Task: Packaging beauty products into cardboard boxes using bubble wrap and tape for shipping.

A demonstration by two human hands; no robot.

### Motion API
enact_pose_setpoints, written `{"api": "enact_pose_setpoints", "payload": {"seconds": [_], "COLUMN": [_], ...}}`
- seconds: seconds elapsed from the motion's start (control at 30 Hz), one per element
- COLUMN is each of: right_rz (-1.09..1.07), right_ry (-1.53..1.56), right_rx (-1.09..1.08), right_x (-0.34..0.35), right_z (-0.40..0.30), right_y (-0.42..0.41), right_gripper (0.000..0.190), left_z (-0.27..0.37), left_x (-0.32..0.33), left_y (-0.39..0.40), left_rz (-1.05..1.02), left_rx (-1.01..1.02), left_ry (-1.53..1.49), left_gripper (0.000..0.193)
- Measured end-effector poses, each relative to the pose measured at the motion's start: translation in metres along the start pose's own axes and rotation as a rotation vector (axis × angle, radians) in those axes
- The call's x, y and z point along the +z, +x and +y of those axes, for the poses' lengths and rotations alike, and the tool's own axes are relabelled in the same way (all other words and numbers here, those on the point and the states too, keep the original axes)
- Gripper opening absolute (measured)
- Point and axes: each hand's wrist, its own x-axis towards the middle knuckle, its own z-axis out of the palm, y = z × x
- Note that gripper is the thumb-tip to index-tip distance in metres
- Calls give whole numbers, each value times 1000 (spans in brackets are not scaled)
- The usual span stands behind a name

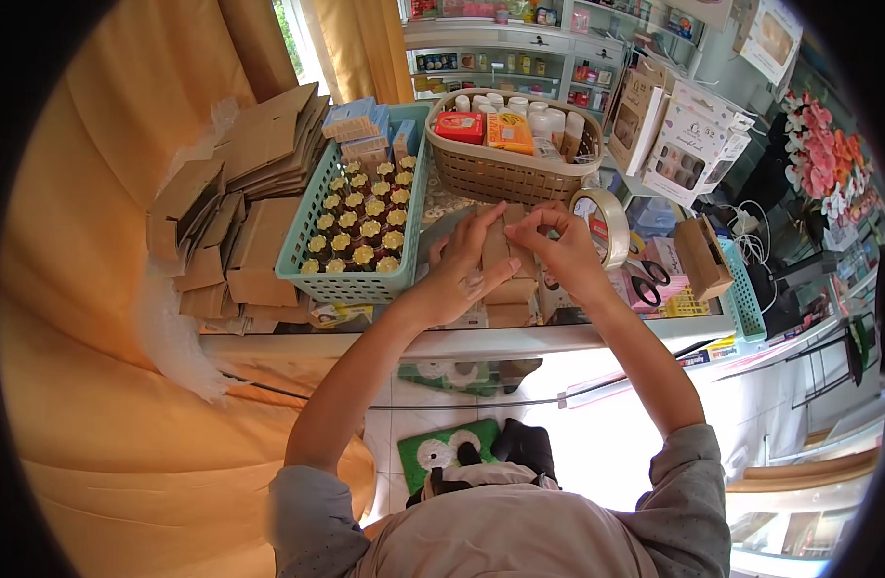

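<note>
A small brown cardboard box (511, 289) lies on the glass counter in front of me. My left hand (460, 271) rests on its left side, fingers spread and thumb across the top. The fingertips of my right hand (558, 242) are pinched together at the box's upper part; whether they grip a flap or a bit of tape cannot be told. A roll of clear tape (616, 230) stands on edge just right of my right hand. Black-handled scissors (646, 282) lie farther right. To the left, a green plastic basket (348, 289) holds bottles with yellow flower-shaped caps and blue boxes.
Folded cardboard boxes (265, 238) are piled at the left by an orange curtain (88, 289). A brown woven basket (507, 173) with white-capped bottles stands behind my hands. At right are an upright cardboard box (702, 259), packaged false nails (695, 144) and white cables (751, 235).
</note>
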Motion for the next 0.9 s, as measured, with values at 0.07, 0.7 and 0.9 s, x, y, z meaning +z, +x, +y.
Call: {"api": "enact_pose_setpoints", "payload": {"seconds": [0.07,0.7,0.9], "right_rz": [-5,8,-4], "right_ry": [-39,-308,-383], "right_rx": [-13,-123,33], "right_x": [-1,4,-7], "right_z": [-1,-19,-15], "right_y": [0,-4,4], "right_gripper": [25,25,40], "left_z": [0,-7,-5], "left_x": [0,2,2], "left_y": [0,2,0], "left_rz": [-3,-6,-5], "left_rx": [-6,7,17], "left_ry": [3,8,1], "left_gripper": [69,73,73]}}
